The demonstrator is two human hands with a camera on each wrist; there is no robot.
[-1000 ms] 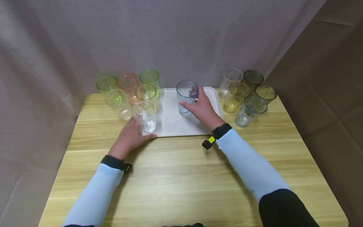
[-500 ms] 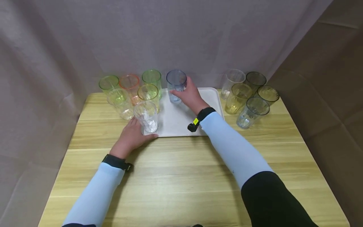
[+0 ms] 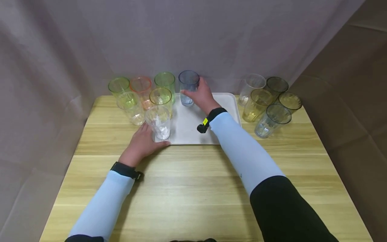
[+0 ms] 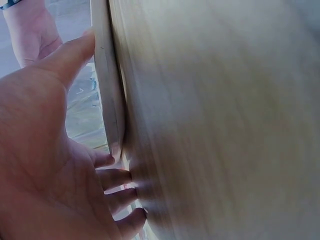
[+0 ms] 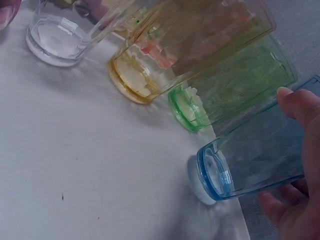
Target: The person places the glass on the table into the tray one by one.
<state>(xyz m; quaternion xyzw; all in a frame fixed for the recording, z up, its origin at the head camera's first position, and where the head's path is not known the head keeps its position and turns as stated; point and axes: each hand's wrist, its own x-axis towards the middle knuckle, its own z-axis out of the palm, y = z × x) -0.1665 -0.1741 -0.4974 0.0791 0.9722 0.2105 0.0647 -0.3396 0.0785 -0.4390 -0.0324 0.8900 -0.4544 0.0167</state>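
Observation:
My right hand (image 3: 202,97) grips a clear blue glass (image 3: 188,88) upright at the back of the white tray (image 3: 196,126). In the right wrist view its blue base (image 5: 215,172) is close to the tray; I cannot tell if it touches. Left of it on the tray are a green glass (image 3: 165,82), a yellow glass (image 3: 161,97) and a colourless glass (image 3: 158,121). My left hand (image 3: 142,141) rests at the tray's front left corner, thumb (image 4: 75,55) against the front edge and fingers spread along the left side.
Left of the tray on the wooden table (image 3: 193,188) stand a lime glass (image 3: 119,85), a red glass (image 3: 141,88) and a colourless glass (image 3: 131,106). Several smoky, amber and clear glasses stand to its right, including a grey-blue one (image 3: 273,119). A grey curtain (image 3: 193,37) hangs behind.
My right hand has carried the blue glass left and back across the tray, to beside the green glass. The left hand has stayed at the tray corner.

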